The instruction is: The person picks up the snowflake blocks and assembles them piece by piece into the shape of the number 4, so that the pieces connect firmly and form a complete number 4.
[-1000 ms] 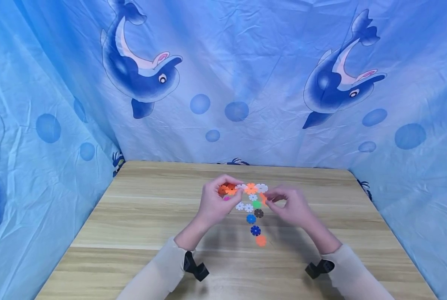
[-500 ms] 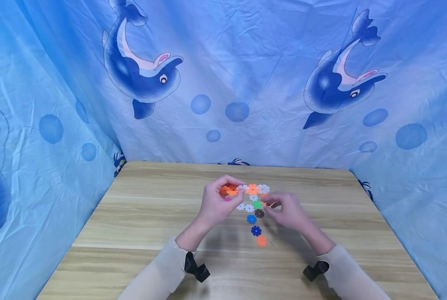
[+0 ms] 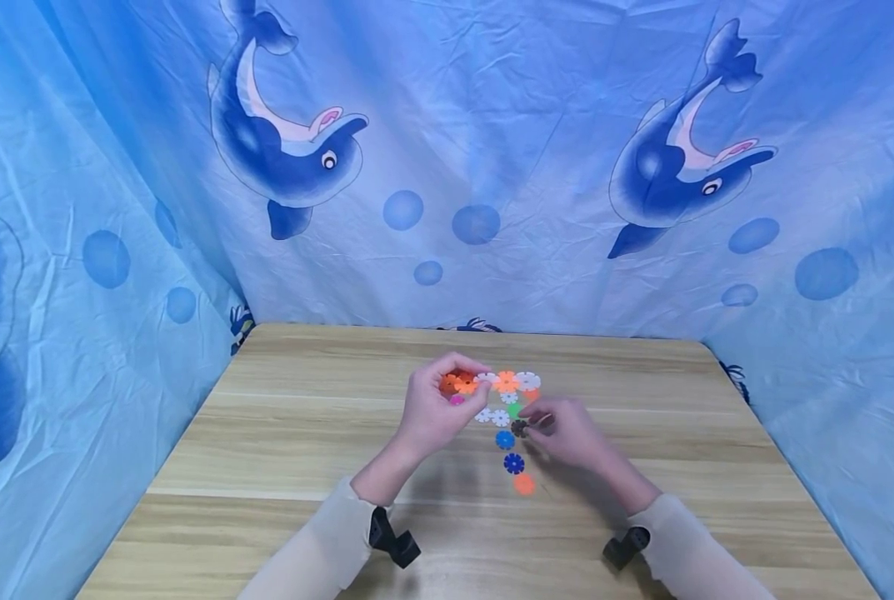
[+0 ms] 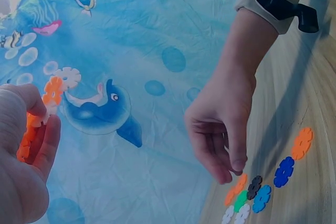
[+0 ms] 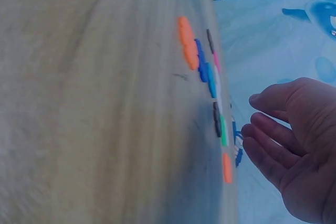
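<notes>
1. Disc chain (image 3: 506,382) was held off the bench (image 3: 304,417); the left hand (image 3: 433,408) pinched a white link (image 3: 486,380) between thumb and fingers;
2. right hand (image 3: 572,432) hovered, fingers loosely bent, parted, visibly holding nothing;
3. joined were two white, at least two orange; some possibly hidden;
4. unjoined on the bench lay three white discs (image 3: 500,418), two orange discs (image 3: 524,484), two black discs (image 3: 519,428), one green disc (image 3: 515,411), one pink disc (image 3: 457,401), one light blue disc (image 3: 505,440), one dark blue disc (image 3: 514,463);
5. assembly seemed partway along.
</notes>
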Motion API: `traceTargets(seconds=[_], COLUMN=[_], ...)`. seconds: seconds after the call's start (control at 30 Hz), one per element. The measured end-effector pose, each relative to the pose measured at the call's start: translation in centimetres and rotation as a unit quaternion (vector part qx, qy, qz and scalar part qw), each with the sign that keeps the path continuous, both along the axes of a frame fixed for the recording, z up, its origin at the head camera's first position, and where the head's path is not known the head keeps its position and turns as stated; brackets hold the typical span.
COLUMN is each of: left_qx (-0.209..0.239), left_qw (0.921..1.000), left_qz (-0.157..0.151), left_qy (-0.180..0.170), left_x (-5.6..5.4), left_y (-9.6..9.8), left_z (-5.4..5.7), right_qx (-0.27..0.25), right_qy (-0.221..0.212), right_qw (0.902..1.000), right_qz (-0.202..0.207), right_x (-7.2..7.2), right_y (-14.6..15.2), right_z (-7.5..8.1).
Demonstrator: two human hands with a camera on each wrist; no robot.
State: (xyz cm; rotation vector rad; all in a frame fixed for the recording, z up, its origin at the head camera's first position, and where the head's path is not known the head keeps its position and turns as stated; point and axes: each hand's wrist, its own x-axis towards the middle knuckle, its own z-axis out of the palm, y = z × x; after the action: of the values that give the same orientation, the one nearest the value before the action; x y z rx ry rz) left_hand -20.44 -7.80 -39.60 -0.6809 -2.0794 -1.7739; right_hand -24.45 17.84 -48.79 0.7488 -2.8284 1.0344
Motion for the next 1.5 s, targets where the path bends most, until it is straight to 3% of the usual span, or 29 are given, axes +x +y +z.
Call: traceTargets(seconds=[0.23, 0.6, 0.83, 1.1, 1.27, 1.5], left_qx=[0.01, 0.004, 0.001, -0.003, 0.0, 0.01], left_qw=[0.9999, 1.0, 0.9999, 1.0, 1.0, 0.9999], left_qz=[-0.012, -0.008, -0.006, -0.004, -0.006, -0.012], left_qy=[-0.004, -0.004, 0.009, -0.001, 0.001, 0.006], left_x=[0.1, 0.2, 0.2, 0.2, 0.0, -0.2], left_y=[-0.1, -0.1, -0.3, -0.9, -1.2, -1.7], left_z=[-0.1, 0.0, 0.0, 0.4, 0.6, 0.9], right_qx=[0.024, 0.074, 0.094, 0.111, 0.079, 0.009], right_qy=[-0.02, -0.004, -0.001, 0.026, 0.033, 0.035], right_qw=[0.9994, 0.9972, 0.9956, 0.9935, 0.9958, 0.9981], right_qz=[-0.011, 0.011, -0.001, -0.002, -0.033, -0.051], right_x=[-0.1, -0.3, -0.4, -0.5, -0.7, -0.6], right_y=[-0.7, -1.3, -1.5, -1.4, -0.4, 0.8], right_z=[-0.6, -1.4, -1.1, -0.8, 0.3, 3.5])
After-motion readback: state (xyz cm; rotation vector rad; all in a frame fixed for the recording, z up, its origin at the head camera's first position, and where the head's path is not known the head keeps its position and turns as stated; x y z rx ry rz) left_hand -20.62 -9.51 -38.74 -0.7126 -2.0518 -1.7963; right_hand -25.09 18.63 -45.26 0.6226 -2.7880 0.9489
